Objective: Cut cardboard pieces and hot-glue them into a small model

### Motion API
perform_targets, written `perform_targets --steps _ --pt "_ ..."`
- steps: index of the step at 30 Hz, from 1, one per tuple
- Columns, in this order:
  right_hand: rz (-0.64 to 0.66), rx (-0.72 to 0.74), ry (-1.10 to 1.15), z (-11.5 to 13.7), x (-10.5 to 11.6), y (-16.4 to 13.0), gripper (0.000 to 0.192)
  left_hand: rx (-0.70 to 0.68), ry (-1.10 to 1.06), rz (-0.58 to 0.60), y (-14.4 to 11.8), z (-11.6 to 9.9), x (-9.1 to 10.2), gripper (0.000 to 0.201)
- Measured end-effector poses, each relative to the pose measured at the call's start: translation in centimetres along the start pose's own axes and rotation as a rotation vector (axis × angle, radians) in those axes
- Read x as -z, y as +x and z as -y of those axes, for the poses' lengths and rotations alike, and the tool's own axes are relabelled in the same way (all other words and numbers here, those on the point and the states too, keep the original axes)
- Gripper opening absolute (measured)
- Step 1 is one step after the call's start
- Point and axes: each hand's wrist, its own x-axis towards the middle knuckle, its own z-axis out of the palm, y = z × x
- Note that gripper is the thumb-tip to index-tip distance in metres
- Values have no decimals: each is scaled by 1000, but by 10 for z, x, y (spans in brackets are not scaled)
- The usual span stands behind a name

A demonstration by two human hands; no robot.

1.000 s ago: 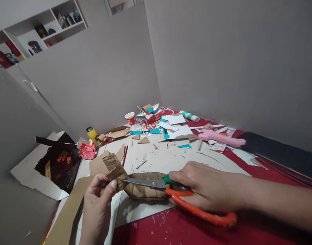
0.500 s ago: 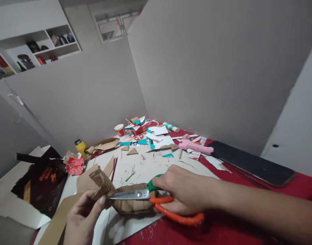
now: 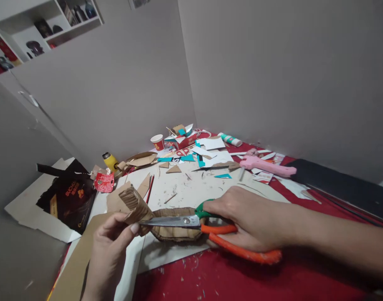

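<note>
My left hand (image 3: 111, 246) pinches a strip of brown corrugated cardboard (image 3: 135, 205) that curls upward from thumb and fingers. My right hand (image 3: 250, 221) grips scissors (image 3: 210, 230) with an orange lower handle and a green upper loop; the steel blades point left, nearly closed, with their tips at the cardboard strip. Behind the blades a flat brown cardboard piece (image 3: 175, 230) lies on a white sheet (image 3: 191, 192).
A red table cover (image 3: 241, 280) lies under the work. A pink glue gun (image 3: 266, 165), glue tube (image 3: 230, 140), paper cup (image 3: 158, 142), yellow bottle (image 3: 110, 161), red pencil (image 3: 150, 189), teal and white scraps, a dark printed box (image 3: 69, 196) and a black slab (image 3: 341, 186) are about.
The view swung up and left, then came back. Both hands kept their holds, with the scissor blades staying at the cardboard strip.
</note>
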Motion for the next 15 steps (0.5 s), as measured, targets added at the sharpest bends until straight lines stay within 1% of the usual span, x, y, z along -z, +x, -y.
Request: perform_targets --steps 4,7,11,13,15 --pt "24 3 85 1 0 1 30 -21 -34 -16 -1 -3 -4 17" --pt "75 -1 180 1 0 1 32 -42 -28 -29 -2 -7 -7 17" --pt "116 2 274 0 -2 1 31 -58 44 12 -2 -10 -6 13" --pt "125 1 271 -1 -4 0 31 -37 67 41 -1 -10 -3 13" --pt "124 -8 218 -3 -5 -2 33 -17 87 82 0 -9 0 12"
